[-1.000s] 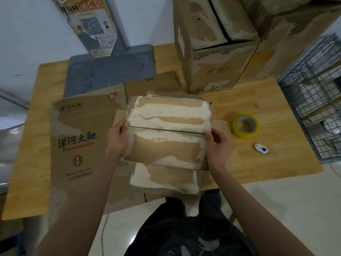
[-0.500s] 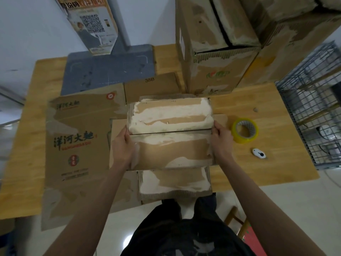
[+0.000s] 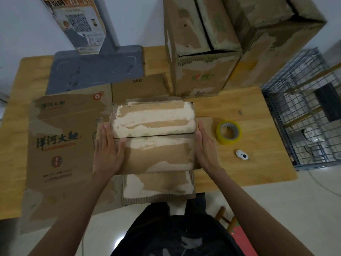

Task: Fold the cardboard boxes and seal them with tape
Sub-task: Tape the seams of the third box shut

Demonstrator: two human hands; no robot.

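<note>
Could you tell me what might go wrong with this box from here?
The seam between the top flaps is untaped; if either the left hand or the right hand lets go to fetch the tape roll, the flaps may spring open. The torn surface may also hold tape poorly.

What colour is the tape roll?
Yellow. The tape roll lies on the table, seen in the head view.

Wire cage [image 3: 302, 108], grey mat [image 3: 96, 69], wooden table [image 3: 239, 100]
</note>
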